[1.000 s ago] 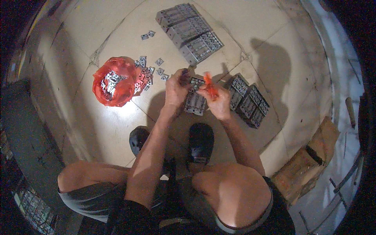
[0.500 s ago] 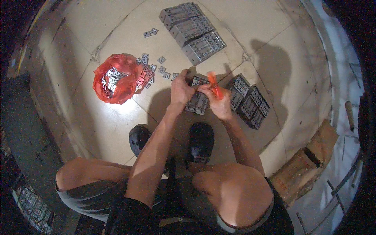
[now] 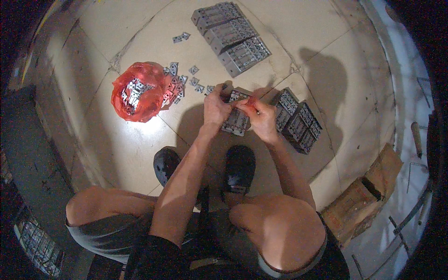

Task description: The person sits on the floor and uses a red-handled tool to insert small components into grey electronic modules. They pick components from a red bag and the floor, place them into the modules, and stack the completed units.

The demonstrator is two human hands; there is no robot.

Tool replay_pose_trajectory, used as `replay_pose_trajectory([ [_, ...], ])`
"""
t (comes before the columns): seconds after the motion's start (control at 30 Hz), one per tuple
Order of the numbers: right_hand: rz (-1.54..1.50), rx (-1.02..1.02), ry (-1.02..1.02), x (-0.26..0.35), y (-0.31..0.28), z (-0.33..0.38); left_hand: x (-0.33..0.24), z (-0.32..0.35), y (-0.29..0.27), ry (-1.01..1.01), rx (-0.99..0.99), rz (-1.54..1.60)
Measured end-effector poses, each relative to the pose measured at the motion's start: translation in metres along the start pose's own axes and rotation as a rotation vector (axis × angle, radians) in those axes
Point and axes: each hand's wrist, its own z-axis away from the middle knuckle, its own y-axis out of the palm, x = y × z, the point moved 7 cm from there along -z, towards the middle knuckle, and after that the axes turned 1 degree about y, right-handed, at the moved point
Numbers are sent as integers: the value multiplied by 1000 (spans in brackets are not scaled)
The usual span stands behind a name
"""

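Note:
Between my hands, a grey metal block (image 3: pixel 236 123) with rows of screws and small plates on its top lies on the floor. My left hand (image 3: pixel 216 109) is closed around the block's left side, its thumb reaching over the top. Above the block, my right hand (image 3: pixel 264 120) pinches a small orange-red tool (image 3: pixel 252 101); its tip is hidden by the fingers, so its exact kind cannot be made out. Both hands' fingertips nearly meet over the block's upper middle.
A red plastic bag (image 3: pixel 122 109) of small metal plates sits left, with loose plates (image 3: pixel 174 88) spilling beside it. Several similar blocks (image 3: pixel 233 42) form a row at the far side; more blocks (image 3: pixel 299 122) stand right. Torn cardboard (image 3: pixel 357 205) lies lower right.
The orange-red tool, blurred and sticking out above and below my right hand before, now shows only near the fingertips. The right hand has turned slightly; the left has stayed put.

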Motion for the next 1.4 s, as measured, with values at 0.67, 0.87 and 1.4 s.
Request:
replay_pose_trajectory([
  [0.67, 655, 188, -55, 51, -46, -12, 9, 19, 3, -99, -23, 91],
  [0.87, 865, 373, -608, 129, -49, -20, 3, 35, 8, -154, -120, 261],
  [1.4, 588, 861, -264, 118, -37, -43, 18, 40, 22, -169, -237, 482],
])
